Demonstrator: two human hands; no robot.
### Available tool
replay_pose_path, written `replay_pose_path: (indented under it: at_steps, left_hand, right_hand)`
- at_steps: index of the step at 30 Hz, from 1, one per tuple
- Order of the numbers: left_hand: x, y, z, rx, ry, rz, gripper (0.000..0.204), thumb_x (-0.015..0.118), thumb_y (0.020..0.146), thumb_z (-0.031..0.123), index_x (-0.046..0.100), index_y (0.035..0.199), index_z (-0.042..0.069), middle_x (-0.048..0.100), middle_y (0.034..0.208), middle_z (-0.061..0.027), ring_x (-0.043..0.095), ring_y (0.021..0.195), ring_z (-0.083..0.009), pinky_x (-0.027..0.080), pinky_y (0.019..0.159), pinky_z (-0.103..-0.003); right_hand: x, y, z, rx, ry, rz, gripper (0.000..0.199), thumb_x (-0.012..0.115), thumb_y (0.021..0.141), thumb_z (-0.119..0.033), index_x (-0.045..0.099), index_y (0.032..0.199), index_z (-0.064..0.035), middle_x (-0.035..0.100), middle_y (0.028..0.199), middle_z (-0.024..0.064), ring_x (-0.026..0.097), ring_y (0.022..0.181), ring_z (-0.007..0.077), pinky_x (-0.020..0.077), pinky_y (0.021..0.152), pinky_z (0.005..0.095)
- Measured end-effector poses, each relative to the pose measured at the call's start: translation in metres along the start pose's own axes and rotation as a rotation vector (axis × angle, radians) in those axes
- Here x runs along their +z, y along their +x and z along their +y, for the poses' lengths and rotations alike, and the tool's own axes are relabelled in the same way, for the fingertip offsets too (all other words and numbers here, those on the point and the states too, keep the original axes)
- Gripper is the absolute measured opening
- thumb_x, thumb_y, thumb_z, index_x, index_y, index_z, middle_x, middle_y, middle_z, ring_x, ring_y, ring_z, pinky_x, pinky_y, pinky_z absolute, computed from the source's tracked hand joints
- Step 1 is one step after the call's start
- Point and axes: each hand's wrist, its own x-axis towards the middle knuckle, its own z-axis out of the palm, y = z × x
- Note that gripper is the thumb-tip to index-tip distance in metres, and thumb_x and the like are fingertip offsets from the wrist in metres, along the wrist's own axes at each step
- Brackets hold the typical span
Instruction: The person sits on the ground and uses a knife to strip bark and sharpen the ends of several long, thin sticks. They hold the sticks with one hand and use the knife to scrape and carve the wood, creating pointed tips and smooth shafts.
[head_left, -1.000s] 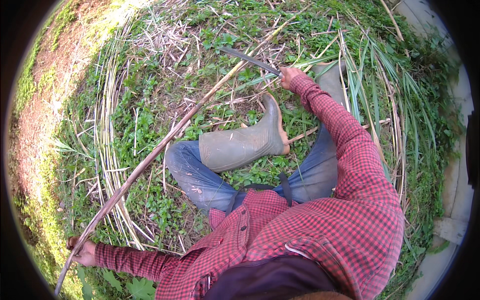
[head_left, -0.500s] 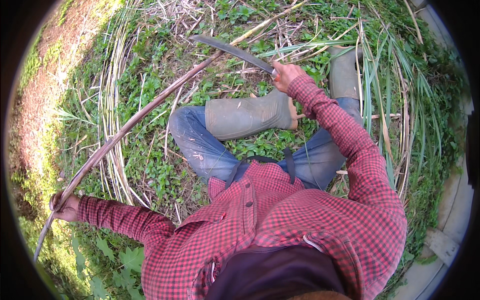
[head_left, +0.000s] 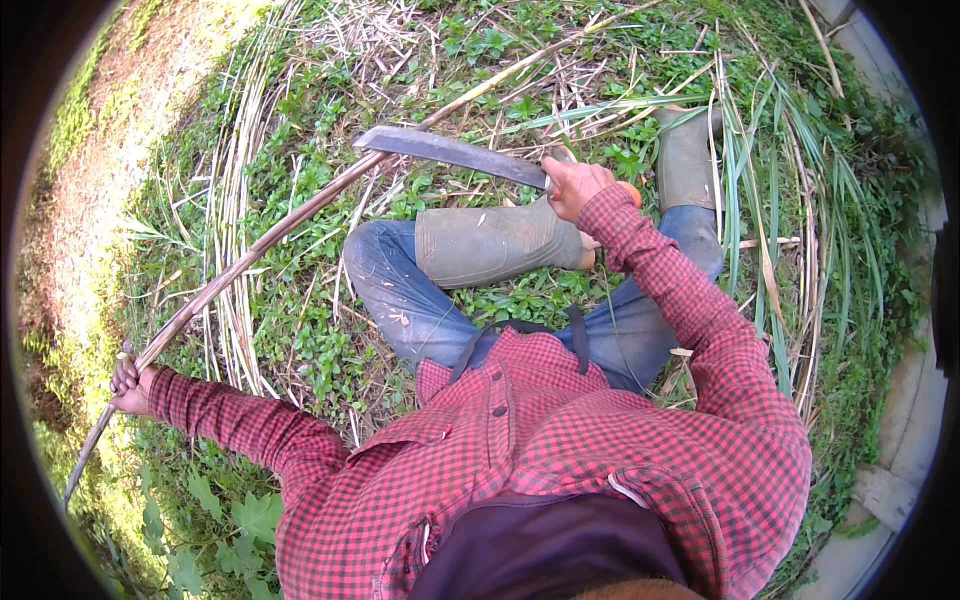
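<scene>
In left hand [head_left: 130, 387], closed round near end: long brown stalk [head_left: 270, 238], slanting up and away to well beyond right hand [head_left: 578, 188]. In right hand, gripped by handle: long broad-bladed knife [head_left: 455, 153], pointing left across stalk; touching or just above, cannot tell. Just below right hand, toward the left: grey-green boot [head_left: 490, 240]. Farther right of same hand: long green leaves [head_left: 733, 190].

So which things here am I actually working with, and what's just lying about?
In use:
- long stalk in the left hand
- curved blade in the right hand

Lying about:
- pale stalks at left
- green leaves at right
- dry scraps up top
</scene>
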Motion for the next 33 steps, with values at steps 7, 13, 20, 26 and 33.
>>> replay_pose_path:
  at_steps: [7, 13, 20, 26, 33]
  left_hand:
    - [-0.033, 0.023, -0.039, -0.045, 0.08, 0.149, 0.041, 0.033, 0.092, 0.037, 0.036, 0.061, 0.01, 0.031, 0.047, 0.0023, 0.027, 0.036, -0.0086, 0.027, 0.032, -0.023]
    - [0.014, -0.075, -0.141, -0.118, 0.271, 0.513, 0.043, 0.033, 0.092, 0.038, 0.033, 0.059, 0.012, 0.03, 0.046, 0.0036, 0.022, 0.034, -0.0085, 0.023, 0.03, -0.023]
    - [0.064, -0.227, -0.261, -0.216, 0.159, 0.325, 0.045, 0.03, 0.091, 0.05, 0.031, 0.064, 0.014, 0.027, 0.046, 0.0028, 0.026, 0.036, -0.0087, 0.024, 0.031, -0.024]
    - [0.078, -0.329, -0.31, -0.447, 0.078, 0.131, 0.046, 0.042, 0.088, 0.049, 0.031, 0.061, 0.013, 0.029, 0.045, 0.0025, 0.032, 0.037, -0.0106, 0.031, 0.036, -0.027]
    - [0.091, -0.328, -0.304, -0.41, 0.112, 0.212, 0.044, 0.043, 0.089, 0.045, 0.031, 0.061, 0.013, 0.03, 0.046, 0.0023, 0.032, 0.038, -0.0104, 0.031, 0.038, -0.026]
  right_hand:
    - [0.039, 0.038, 0.092, 0.522, 0.006, 0.169, 0.029, 0.056, 0.072, -0.017, 0.053, 0.1, -0.0123, 0.062, 0.085, 0.0161, 0.06, 0.079, 0.0352, 0.048, 0.07, 0.044]
    - [0.034, 0.022, 0.027, 0.352, 0.105, 0.072, 0.025, 0.056, 0.074, -0.019, 0.051, 0.094, -0.0051, 0.061, 0.085, 0.0189, 0.059, 0.082, 0.0374, 0.0473, 0.074, 0.0448]
    - [0.045, 0.005, 0.005, 0.303, 0.132, 0.059, 0.032, 0.059, 0.069, -0.022, 0.052, 0.097, -0.0086, 0.061, 0.078, 0.02, 0.059, 0.076, 0.0377, 0.0479, 0.069, 0.045]
    - [0.023, -0.011, -0.004, 0.333, 0.041, -0.055, 0.028, 0.058, 0.071, -0.02, 0.053, 0.095, -0.0076, 0.061, 0.08, 0.0198, 0.059, 0.079, 0.0363, 0.0475, 0.072, 0.0448]
    - [0.016, -0.01, 0.035, 0.424, -0.046, -0.105, 0.026, 0.057, 0.074, -0.021, 0.054, 0.095, -0.0085, 0.061, 0.084, 0.0188, 0.059, 0.086, 0.0367, 0.0469, 0.076, 0.0443]
